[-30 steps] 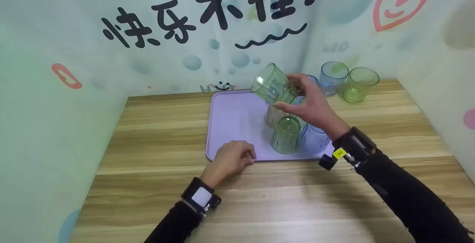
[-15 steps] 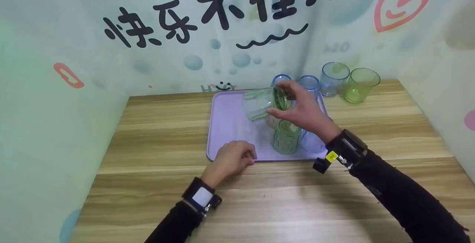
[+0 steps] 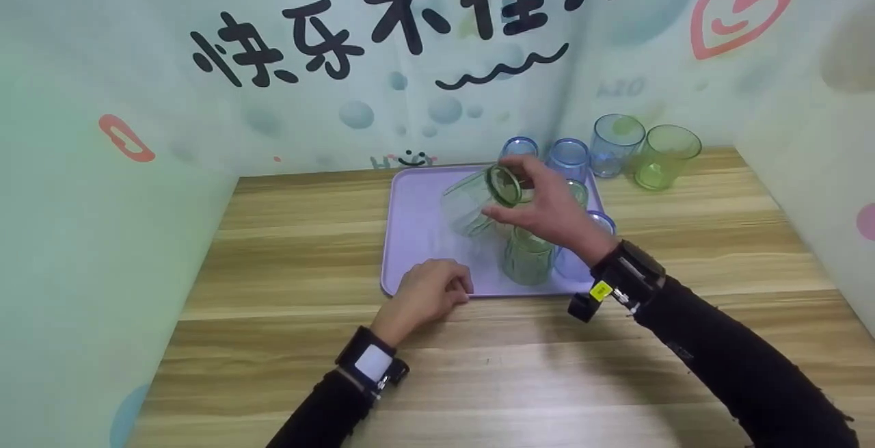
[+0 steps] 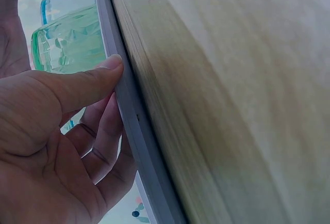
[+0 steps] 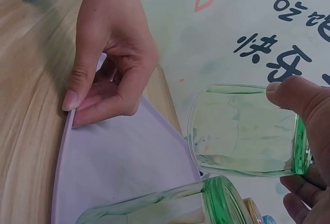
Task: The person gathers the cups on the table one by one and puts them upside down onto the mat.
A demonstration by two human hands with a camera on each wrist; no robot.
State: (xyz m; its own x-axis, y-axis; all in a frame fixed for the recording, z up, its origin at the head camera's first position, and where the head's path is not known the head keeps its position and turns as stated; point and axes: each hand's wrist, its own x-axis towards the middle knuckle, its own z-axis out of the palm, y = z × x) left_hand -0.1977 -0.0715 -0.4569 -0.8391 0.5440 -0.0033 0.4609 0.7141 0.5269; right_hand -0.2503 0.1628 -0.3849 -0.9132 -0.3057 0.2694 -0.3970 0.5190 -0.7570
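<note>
My right hand [image 3: 547, 208] holds a green glass [image 3: 472, 200] near its thick base, thumb on one side and fingers on the other. The glass is tilted, mouth toward the lower left, above the purple tray [image 3: 417, 229]. With thumb and fingers my left hand [image 3: 427, 294] pinches the tray's front rim, seen closely in the left wrist view. On the tray another green glass [image 3: 530, 260] stands upside down beside a blue glass [image 3: 573, 267]. Further inverted glasses, among them a blue glass [image 3: 569, 159], stand behind, partly hidden by my right hand.
Off the tray at the back right, a blue glass [image 3: 615, 150] and a green glass [image 3: 663, 161] stand mouth up. A printed cloth [image 3: 307, 113] hangs behind the wooden table [image 3: 287, 243] and along its sides.
My right hand has brought the green glass down and left, turning its mouth from upward to the lower left. My left hand has stayed at the tray's rim.
</note>
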